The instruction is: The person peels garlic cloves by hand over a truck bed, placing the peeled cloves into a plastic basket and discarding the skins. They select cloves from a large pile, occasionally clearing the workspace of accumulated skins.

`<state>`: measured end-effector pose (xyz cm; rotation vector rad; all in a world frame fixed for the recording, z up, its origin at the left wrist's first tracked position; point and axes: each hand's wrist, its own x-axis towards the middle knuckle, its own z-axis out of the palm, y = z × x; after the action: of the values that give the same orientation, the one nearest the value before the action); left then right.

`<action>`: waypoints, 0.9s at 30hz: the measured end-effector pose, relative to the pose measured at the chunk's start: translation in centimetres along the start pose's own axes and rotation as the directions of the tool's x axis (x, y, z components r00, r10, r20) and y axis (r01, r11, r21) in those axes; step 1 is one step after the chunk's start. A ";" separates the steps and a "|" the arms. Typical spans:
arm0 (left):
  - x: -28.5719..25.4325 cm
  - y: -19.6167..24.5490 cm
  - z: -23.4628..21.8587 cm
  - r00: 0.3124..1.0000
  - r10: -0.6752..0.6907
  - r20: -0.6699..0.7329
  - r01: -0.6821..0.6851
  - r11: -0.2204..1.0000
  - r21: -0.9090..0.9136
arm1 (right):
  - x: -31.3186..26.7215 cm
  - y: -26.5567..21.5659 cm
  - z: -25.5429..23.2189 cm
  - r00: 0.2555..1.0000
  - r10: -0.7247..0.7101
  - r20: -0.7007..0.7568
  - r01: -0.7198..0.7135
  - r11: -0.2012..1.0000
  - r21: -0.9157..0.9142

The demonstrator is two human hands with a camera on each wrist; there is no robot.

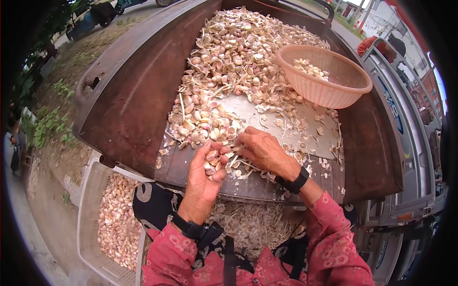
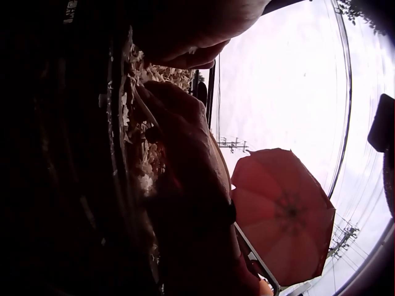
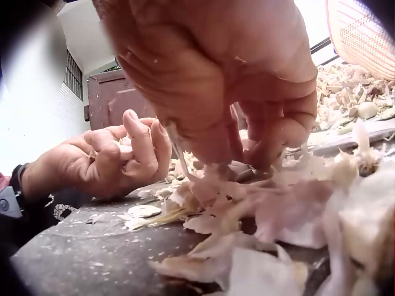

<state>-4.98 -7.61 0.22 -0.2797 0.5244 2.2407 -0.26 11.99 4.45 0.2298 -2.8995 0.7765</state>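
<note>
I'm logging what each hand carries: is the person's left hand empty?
No, in the head view the left hand holds several garlic cloves.

A heap of garlic (image 1: 238,52) is spread over the cart bed (image 1: 129,100), and at its right a basket (image 1: 319,92) partly filled with cloves is placed. At the heap's near edge, loose cloves (image 1: 210,167) are held in the left hand (image 1: 199,178); the right hand (image 1: 262,150) is set just to its right, over scattered husks (image 1: 238,171). Below the bed, a clove-filled crate (image 1: 88,224) is positioned at the left, and more husk litter (image 1: 253,221) is gathered at its right. Beyond the bed's right wall, a vehicle (image 1: 405,148) is stationed.
</note>
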 end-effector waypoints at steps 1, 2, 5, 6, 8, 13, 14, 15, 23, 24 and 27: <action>0.1 0.1 0.0 1.000 0.008 0.015 -0.008 1.000 -0.004 | 0.0 0.0 0.6 1.000 0.000 -0.008 -0.001 0.999 -0.048; 0.1 0.2 -0.1 0.999 0.018 0.029 -0.018 1.000 -0.010 | 0.1 0.2 1.0 1.000 -0.001 -0.015 0.000 0.995 -0.096; 0.2 0.2 -0.2 0.999 0.035 -0.005 -0.035 0.999 -0.006 | -0.5 1.3 0.8 0.998 0.025 -0.054 -0.028 0.997 -0.067; 0.2 0.3 -0.2 0.999 0.038 -0.002 -0.038 0.999 -0.010 | -0.7 1.6 0.3 0.995 0.041 -0.094 -0.044 0.999 -0.027; -0.2 0.2 -0.3 0.999 0.033 -0.006 -0.033 0.999 0.031 | -1.4 2.1 -0.7 0.987 0.135 -0.086 -0.131 0.990 0.053; -0.8 -0.3 1.2 1.000 -0.011 0.008 0.010 0.997 0.070 | -0.9 -1.1 -2.4 0.946 0.312 -0.091 -0.237 0.852 0.467; -0.8 -0.5 1.3 0.999 -0.045 0.003 0.044 0.997 0.070 | -0.4 -2.4 -2.4 0.961 0.267 -0.066 -0.192 0.823 0.534; -0.6 -0.8 1.1 0.998 -0.060 0.033 0.060 0.998 -0.005 | 0.3 -3.5 -2.5 0.975 0.224 -0.007 -0.181 0.809 0.560; 0.0 0.9 0.1 0.998 -0.029 0.060 0.033 0.996 -0.077 | 3.1 2.1 1.6 0.995 -0.043 -0.094 0.047 0.998 0.042; -0.4 0.9 0.3 0.999 -0.012 0.044 0.015 0.996 -0.089 | 2.8 2.2 1.0 0.995 -0.045 -0.088 0.048 0.998 0.040; -1.3 1.2 1.1 0.999 0.002 -0.033 -0.004 0.998 -0.064 | 0.7 2.3 -1.2 0.980 0.161 -0.112 -0.144 0.978 0.149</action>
<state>-5.11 -8.68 1.97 -0.3499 0.4717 2.2616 -1.26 14.54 4.46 -0.0283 -2.7725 0.9839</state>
